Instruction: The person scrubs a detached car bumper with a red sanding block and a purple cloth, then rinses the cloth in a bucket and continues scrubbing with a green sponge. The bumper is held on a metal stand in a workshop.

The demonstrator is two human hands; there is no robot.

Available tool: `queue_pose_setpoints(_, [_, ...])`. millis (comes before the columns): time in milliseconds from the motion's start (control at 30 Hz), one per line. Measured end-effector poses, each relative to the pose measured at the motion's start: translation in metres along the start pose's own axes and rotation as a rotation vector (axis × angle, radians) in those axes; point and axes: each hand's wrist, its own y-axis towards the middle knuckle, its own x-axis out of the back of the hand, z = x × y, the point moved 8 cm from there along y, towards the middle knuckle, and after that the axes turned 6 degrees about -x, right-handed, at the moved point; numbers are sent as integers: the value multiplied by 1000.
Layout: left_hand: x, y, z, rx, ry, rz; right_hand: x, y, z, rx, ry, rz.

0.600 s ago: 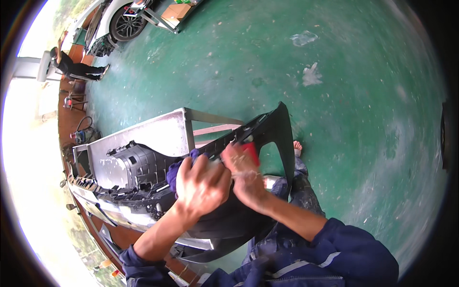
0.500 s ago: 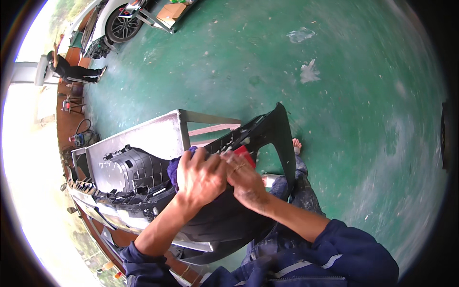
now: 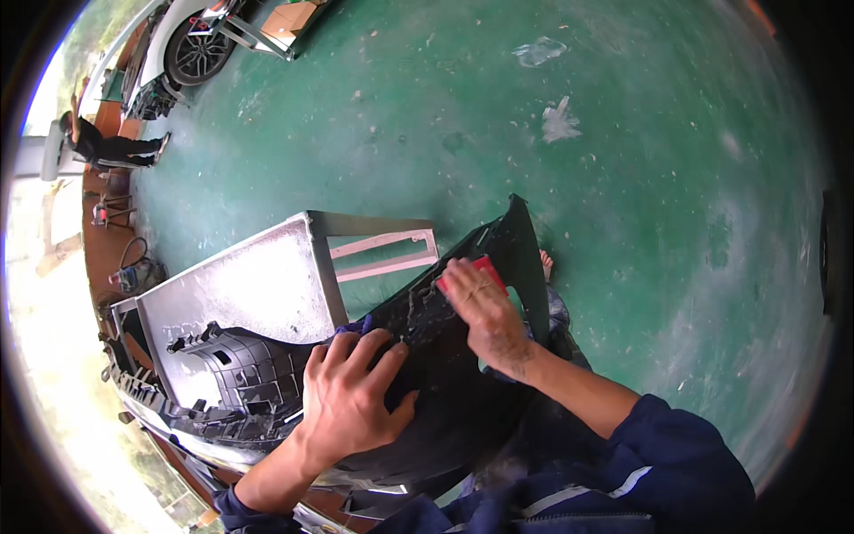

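Note:
A black car bumper (image 3: 427, 409) lies tilted in front of me, its narrow end pointing up and right. Over its upper edge my left hand (image 3: 354, 387) is bent, fingers apart and thumb stretched along the dark surface, gripping the part. A bit of purple cloth (image 3: 356, 326) shows just beyond these fingertips; how far it runs under the hand is hidden. My right hand (image 3: 485, 311) presses a flat red sanding pad (image 3: 487, 266) against the bumper near its narrow end. The fingers lie across the pad and cover most of it. Pale smudges mark the surface between both hands.
A metal table (image 3: 240, 280) with a pale, shiny top stands beyond the bumper. Further off at upper left are a car wheel (image 3: 199, 52), a cart with a cardboard box (image 3: 289, 18), and a person (image 3: 111, 147) in dark clothes. Plastic scraps (image 3: 559, 120) lie on the green floor.
My hands were close together; now the left is lower on the bumper with fingers spread wider, and the right has slid up and right with the red pad. The bumper's face shows more.

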Motion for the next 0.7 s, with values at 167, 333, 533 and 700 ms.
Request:
queue_pose_setpoints(167, [-6,-2,3,11,3,51,10,-26,38,-78,-21,34])
queue_pose_setpoints(333, [-8,-7,-5,7,69,73,5,-8,-16,-27,-120,19])
queue_pose_setpoints(533, [-10,-3,1,6,34,92,3,-25,50,-24,68,-4])
queue_pose_setpoints(700, [-8,-4,-3,5,67,73,0,12,-22,-124,-159,31])
